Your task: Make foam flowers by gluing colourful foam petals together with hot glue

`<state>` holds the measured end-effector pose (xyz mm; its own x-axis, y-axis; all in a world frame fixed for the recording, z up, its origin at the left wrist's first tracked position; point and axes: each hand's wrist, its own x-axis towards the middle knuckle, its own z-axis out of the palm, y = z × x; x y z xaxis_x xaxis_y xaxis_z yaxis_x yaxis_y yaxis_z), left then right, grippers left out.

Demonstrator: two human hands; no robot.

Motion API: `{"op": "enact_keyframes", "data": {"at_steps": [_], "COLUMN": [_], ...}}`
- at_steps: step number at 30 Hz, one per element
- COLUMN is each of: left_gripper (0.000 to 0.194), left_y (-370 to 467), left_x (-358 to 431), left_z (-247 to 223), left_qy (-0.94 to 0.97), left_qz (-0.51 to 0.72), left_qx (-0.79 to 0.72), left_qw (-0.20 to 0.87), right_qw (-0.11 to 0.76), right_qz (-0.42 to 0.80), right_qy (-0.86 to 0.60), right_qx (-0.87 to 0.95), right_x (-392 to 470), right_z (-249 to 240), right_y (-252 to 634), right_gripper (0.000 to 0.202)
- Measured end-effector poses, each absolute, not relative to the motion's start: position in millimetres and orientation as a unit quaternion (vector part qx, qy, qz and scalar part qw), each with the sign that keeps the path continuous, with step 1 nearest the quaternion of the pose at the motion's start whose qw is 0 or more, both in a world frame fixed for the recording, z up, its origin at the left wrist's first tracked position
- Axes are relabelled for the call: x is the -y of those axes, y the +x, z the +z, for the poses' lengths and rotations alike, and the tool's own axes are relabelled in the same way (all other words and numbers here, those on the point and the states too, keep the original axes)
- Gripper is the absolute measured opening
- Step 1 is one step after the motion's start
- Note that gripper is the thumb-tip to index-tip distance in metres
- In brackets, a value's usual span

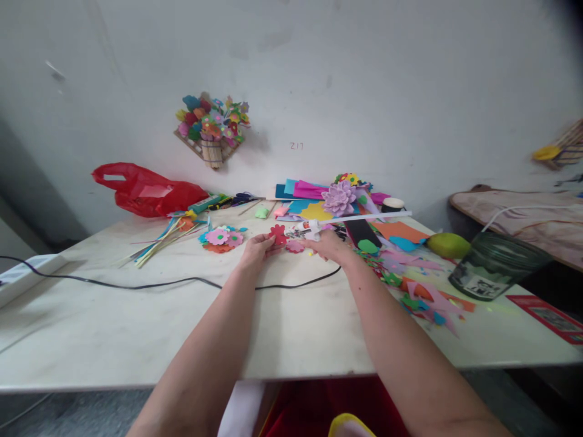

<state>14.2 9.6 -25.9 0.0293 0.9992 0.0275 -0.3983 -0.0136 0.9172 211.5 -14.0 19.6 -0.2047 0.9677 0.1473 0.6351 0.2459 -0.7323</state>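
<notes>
Between the fingers of my left hand [259, 250] is a red paper flower [277, 234], held a little above the table. My right hand [330, 244] is closed round a white glue gun [310, 230], with a long white glue stick [368, 216] sticking out of its back. The gun's nozzle end points at the red flower. Just below them lies a pink flower cutout [295, 246]. To the left of my left hand sits a pile of layered pink, blue and orange flowers [221, 237].
A black cord [173, 281] crosses the table to a white power strip [27, 276]. Colored scraps [410, 285] lie on the right, beside a dark green jar [492, 267]. Thin sticks [159, 246] and a red plastic bag [146, 191] are on the left. Colored sheets [310, 189] lie by the wall.
</notes>
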Motion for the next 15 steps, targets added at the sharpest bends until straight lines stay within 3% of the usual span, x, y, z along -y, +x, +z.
{"op": "enact_keyframes", "data": {"at_steps": [15], "left_gripper": [0.011], "left_y": [14.5], "left_x": [-9.6], "left_z": [-26.1], "left_qy": [0.410], "left_qz": [0.586], "left_qx": [-0.371], "left_qw": [0.592], "right_qw": [0.319], "right_qz": [0.265], "right_qy": [-0.546], "right_qx": [0.728], "right_x": [16.5], "right_z": [21.9], "right_y": [210.5], "right_gripper": [0.032]}}
